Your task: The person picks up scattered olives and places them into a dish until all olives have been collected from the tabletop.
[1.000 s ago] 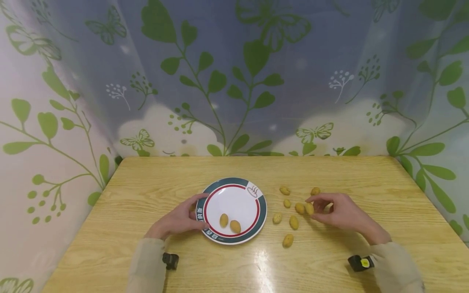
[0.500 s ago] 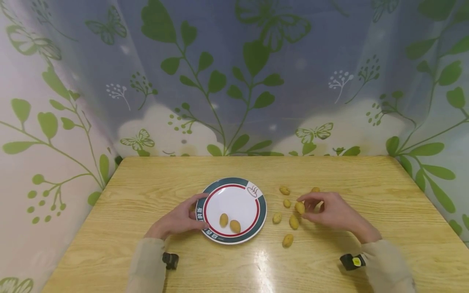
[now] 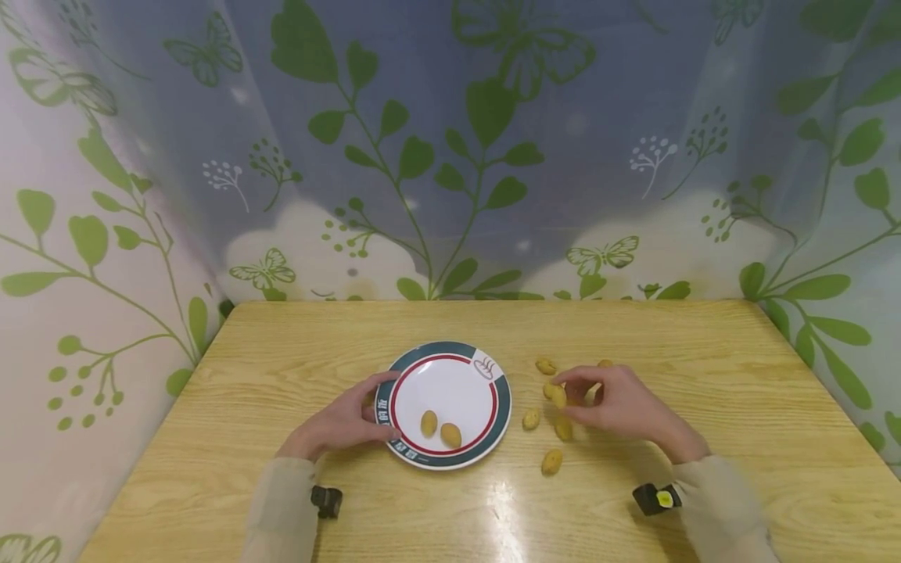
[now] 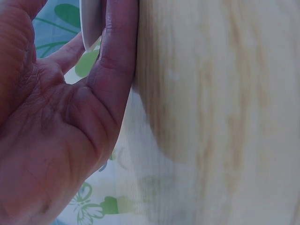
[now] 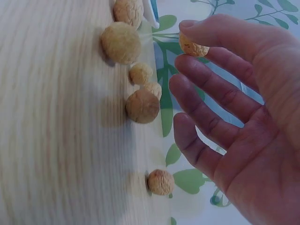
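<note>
A round white plate [image 3: 450,383] with a dark teal rim and red ring lies on the table. My left hand [image 3: 345,418] grips its left rim, thumb on top; in the left wrist view the plate's edge [image 4: 92,21] shows between thumb and fingers. Two yellow-brown oval pieces, like small fruits or nuts, lie on the plate. Right of it, my right hand [image 3: 622,403] pinches a similar wrinkled oval piece [image 5: 194,46] between thumb and index finger, the other fingers loosely spread. More pieces lie around it, such as one oval piece [image 3: 552,462] nearer me.
The wooden table [image 3: 303,336] ends at the back against a hanging curtain [image 3: 450,195] printed with green leaves and butterflies. Several loose oval pieces lie between the plate and my right hand; another [image 3: 605,363] lies behind the hand, partly hidden.
My right hand has moved left toward the plate, with the pinched oval piece, passing over the loose ones. The left hand and plate have stayed in place.
</note>
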Motion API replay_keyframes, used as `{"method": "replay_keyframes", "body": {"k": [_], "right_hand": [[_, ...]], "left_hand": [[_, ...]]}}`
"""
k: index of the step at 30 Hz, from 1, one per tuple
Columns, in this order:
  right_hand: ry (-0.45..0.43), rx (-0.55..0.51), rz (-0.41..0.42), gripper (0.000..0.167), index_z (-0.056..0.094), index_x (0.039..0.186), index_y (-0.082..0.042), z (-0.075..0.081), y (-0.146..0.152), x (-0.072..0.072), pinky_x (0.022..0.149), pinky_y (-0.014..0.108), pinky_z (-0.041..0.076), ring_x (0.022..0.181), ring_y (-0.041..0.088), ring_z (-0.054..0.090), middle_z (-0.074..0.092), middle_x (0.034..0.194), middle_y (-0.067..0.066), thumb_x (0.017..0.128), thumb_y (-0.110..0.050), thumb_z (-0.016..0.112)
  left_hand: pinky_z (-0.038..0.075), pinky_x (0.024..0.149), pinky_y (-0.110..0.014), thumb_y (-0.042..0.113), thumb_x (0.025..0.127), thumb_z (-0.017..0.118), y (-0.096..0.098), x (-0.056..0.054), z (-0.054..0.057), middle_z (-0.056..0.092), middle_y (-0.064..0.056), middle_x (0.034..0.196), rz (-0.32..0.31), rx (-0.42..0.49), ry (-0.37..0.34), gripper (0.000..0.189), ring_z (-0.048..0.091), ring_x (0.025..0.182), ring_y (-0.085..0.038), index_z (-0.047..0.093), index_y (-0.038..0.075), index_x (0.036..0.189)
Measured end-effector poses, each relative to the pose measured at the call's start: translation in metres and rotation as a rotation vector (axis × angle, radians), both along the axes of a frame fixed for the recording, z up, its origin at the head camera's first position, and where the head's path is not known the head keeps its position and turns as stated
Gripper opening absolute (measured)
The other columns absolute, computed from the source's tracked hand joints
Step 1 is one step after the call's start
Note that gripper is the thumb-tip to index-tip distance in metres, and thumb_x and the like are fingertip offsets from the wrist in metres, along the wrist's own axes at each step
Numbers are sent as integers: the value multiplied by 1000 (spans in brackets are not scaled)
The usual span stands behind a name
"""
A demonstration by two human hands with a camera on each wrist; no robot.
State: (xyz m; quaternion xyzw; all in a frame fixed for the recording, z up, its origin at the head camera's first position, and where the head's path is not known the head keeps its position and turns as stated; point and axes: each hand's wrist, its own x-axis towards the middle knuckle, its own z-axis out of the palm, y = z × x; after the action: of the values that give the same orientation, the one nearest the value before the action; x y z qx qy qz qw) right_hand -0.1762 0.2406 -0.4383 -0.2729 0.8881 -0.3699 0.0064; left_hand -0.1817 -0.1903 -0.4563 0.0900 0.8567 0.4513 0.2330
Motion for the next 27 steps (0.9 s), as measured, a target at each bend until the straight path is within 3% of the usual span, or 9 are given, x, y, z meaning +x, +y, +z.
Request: {"method": "replay_keyframes", "body": {"k": [5, 11, 19, 27], "right_hand": [[-7, -2, -3, 33, 75, 114, -11, 1, -8, -2, 63, 24, 52, 80, 14, 66, 73, 88, -2, 83, -12, 84], [-26, -9, -6, 33, 76, 114, -13, 2, -17, -3, 67, 25, 54, 82, 12, 66, 73, 90, -4, 83, -15, 85], [-83, -38, 5, 35, 75, 117, -12, 6, -28, -3, 71, 27, 57, 86, 17, 68, 73, 91, -2, 83, -14, 84], [-86, -27, 18, 33, 75, 117, -13, 7, -39, -3, 68, 24, 52, 86, 11, 64, 72, 92, -4, 84, -15, 82]], "left_hand": [[54, 84, -30, 20, 82, 87, 1, 1, 1, 57, -15, 135, 0, -4, 3, 90, 67, 97, -18, 38, 20, 157], [54, 84, -31, 20, 81, 87, 1, 1, 1, 55, -16, 139, 12, -10, -1, 90, 66, 98, -19, 38, 22, 156], [54, 82, -30, 20, 80, 87, 1, 1, 0, 57, -15, 134, 22, -12, -9, 91, 66, 94, -18, 38, 23, 157], [55, 83, -31, 19, 81, 87, 1, 0, 2, 56, -17, 138, 20, 4, -17, 92, 67, 98, -19, 37, 22, 157]]}}
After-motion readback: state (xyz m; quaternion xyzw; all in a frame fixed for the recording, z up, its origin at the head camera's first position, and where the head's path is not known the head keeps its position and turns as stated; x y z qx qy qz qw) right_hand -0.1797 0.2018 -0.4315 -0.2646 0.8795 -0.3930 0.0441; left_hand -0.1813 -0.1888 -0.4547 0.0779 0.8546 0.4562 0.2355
